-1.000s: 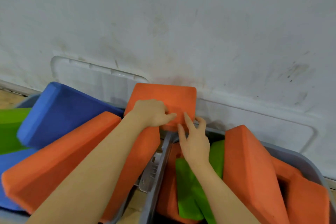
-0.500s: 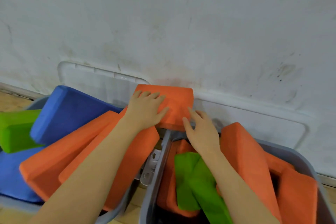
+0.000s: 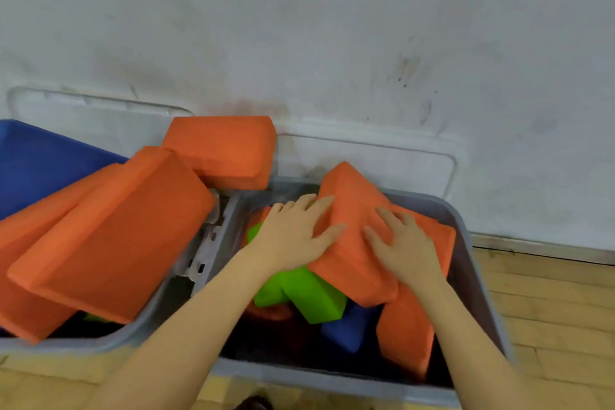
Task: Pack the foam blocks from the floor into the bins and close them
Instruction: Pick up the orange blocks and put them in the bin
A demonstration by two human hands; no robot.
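My left hand (image 3: pixel 297 232) and right hand (image 3: pixel 401 241) lie spread, fingers straight, pressing on the tilted orange foam block (image 3: pixel 352 236) in the right bin (image 3: pixel 479 273). A second ago both were up on the orange block (image 3: pixel 223 150) straddling the two bins' far rims; that one now sits untouched. Green blocks (image 3: pixel 309 293) and a blue block (image 3: pixel 346 331) lie beneath. The left bin (image 3: pixel 100 343) is heaped with orange slabs (image 3: pixel 113 233). Both lids (image 3: pixel 366 156) lean against the scuffed white wall (image 3: pixel 332 27); wooden floor (image 3: pixel 549 303).

Bare forearms, no sleeves or jewellery
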